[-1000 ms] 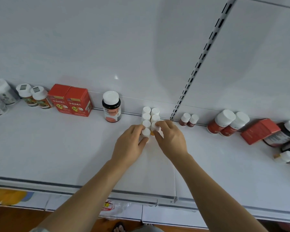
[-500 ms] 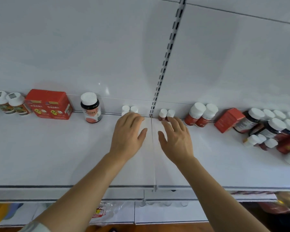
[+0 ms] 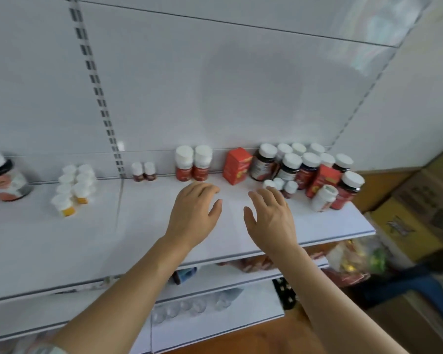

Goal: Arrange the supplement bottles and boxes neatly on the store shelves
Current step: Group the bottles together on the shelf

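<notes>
My left hand (image 3: 193, 215) and my right hand (image 3: 271, 218) hover open and empty over the white shelf (image 3: 143, 226), fingers loosely spread. Just beyond the left hand stand two red bottles with white caps (image 3: 193, 163). A red box (image 3: 237, 166) stands to their right. Past my right fingertips sit three tiny white-capped bottles (image 3: 281, 186) in front of a crowded cluster of dark and red bottles (image 3: 304, 167) with another red box (image 3: 322, 180). A block of several small white bottles (image 3: 73, 187) stands at the left. Two tiny dark bottles (image 3: 143, 171) sit by the upright.
A large dark bottle (image 3: 4, 178) stands at the far left. A slotted upright (image 3: 97, 90) runs up the back panel. Lower shelves (image 3: 215, 315) hold clear items and packets. Cardboard cartons (image 3: 417, 213) are stacked on the right beside the shelf end.
Both hands let go of the small white bottle block and shifted right along the shelf, now open. The view swung right, bringing the crowded right-hand cluster into sight.
</notes>
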Demonstrator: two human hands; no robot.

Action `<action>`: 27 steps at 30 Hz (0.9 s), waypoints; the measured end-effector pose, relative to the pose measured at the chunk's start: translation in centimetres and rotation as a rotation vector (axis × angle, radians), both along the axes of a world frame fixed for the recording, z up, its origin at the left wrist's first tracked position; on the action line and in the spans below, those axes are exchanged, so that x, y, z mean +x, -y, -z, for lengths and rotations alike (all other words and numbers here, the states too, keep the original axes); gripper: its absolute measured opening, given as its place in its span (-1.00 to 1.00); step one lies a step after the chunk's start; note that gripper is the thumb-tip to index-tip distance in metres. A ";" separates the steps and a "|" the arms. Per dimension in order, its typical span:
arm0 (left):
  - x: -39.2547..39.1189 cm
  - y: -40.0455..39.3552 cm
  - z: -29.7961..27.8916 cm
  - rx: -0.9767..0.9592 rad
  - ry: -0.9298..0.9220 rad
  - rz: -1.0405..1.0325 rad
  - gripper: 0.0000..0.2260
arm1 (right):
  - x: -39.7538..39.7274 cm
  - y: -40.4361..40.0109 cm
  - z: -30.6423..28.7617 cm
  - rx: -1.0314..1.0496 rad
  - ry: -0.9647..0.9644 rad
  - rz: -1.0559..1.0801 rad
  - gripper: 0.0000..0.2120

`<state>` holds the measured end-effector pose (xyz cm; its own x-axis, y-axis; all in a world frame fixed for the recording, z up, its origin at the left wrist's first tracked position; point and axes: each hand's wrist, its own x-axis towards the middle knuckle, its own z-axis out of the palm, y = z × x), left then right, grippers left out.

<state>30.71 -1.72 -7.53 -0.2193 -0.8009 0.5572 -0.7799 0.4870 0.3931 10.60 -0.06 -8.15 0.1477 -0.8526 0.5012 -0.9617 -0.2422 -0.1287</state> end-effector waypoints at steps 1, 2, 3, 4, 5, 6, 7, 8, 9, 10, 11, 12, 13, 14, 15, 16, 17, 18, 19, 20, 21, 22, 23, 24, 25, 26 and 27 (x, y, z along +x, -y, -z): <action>-1.8 -0.1 0.0 0.019 -0.009 0.007 -0.81 | -1.8 -0.2 -0.1 0.013 0.001 0.018 -0.68; -3.5 -0.3 -0.1 0.045 -0.018 0.012 -0.81 | -3.6 -0.4 0.0 0.031 0.002 0.036 -0.68; -5.0 -0.4 -0.1 0.074 -0.024 0.018 -0.81 | -5.1 -0.5 0.1 0.052 0.003 0.054 -0.67; -6.4 -0.5 -0.1 0.098 -0.025 0.024 -0.81 | -6.6 -0.7 0.2 0.073 0.005 0.071 -0.66; -7.6 -0.5 -0.1 0.120 -0.022 0.028 -0.81 | -7.8 -0.6 0.2 0.096 0.009 0.087 -0.65; -8.6 -0.4 -0.1 0.146 -0.020 0.029 -0.80 | -8.9 -0.5 0.3 0.118 0.017 0.102 -0.64; -9.4 -0.1 -0.1 0.176 -0.020 0.025 -0.78 | -9.9 -0.2 0.4 0.143 0.031 0.119 -0.63; -10.1 0.3 0.0 0.208 -0.019 0.020 -0.76 | -10.7 0.1 0.6 0.172 0.047 0.139 -0.62; -10.7 0.8 0.1 0.239 -0.015 0.013 -0.74 | -11.3 0.5 0.7 0.198 0.064 0.159 -0.62; -11.3 1.4 0.3 0.271 -0.011 0.007 -0.73 | -11.9 1.0 0.9 0.221 0.082 0.173 -0.62; -11.7 2.0 0.5 0.299 -0.009 0.001 -0.71 | -12.4 1.5 1.0 0.236 0.099 0.180 -0.62; -12.2 2.7 0.7 0.324 -0.012 -0.001 -0.70 | -12.8 2.2 1.1 0.247 0.113 0.180 -0.62; -12.6 3.4 0.9 0.342 -0.017 -0.001 -0.69 | -13.1 2.8 1.2 0.255 0.124 0.175 -0.64; -13.0 4.0 1.1 0.357 -0.020 -0.002 -0.69 | -13.4 3.4 1.2 0.260 0.134 0.169 -0.65; -13.3 4.8 1.4 0.367 -0.024 -0.005 -0.68 | -13.5 4.1 1.2 0.263 0.142 0.163 -0.67; -13.5 5.5 1.6 0.378 -0.028 -0.008 -0.68 | -13.6 4.8 1.3 0.264 0.148 0.158 -0.68; -13.8 6.1 1.9 0.387 -0.035 -0.007 -0.67 | -13.7 5.3 1.3 0.267 0.154 0.153 -0.69; -14.0 6.7 2.2 0.395 -0.042 -0.002 -0.67 | -13.8 5.9 1.3 0.269 0.158 0.144 -0.69; -14.3 7.4 2.4 0.398 -0.049 0.004 -0.67 | -13.8 6.4 1.2 0.269 0.163 0.133 -0.68; -14.5 8.0 2.6 0.402 -0.059 0.010 -0.66 | -13.8 7.0 1.3 0.272 0.166 0.123 -0.67; -14.8 8.7 2.8 0.406 -0.067 0.016 -0.65 | -13.9 7.5 1.4 0.279 0.168 0.120 -0.66; -15.0 9.3 3.0 0.412 -0.070 0.027 -0.62 | -13.9 8.0 1.5 0.286 0.169 0.121 -0.64; -15.2 9.9 3.2 0.417 -0.070 0.044 -0.60 | -14.0 8.4 1.6 0.293 0.167 0.123 -0.63; -15.5 10.3 3.4 0.424 -0.066 0.064 -0.58 | -14.1 8.7 1.8 0.295 0.167 0.122 -0.64; -15.7 10.6 3.5 0.429 -0.062 0.081 -0.58 | -14.3 9.0 2.0 0.294 0.173 0.122 -0.66; -15.9 10.9 3.7 0.432 -0.058 0.092 -0.59 | -14.4 9.1 2.2 0.294 0.183 0.120 -0.70; -16.1 11.0 3.9 0.428 -0.055 0.096 -0.63 | -14.4 9.2 2.3 0.297 0.193 0.119 -0.74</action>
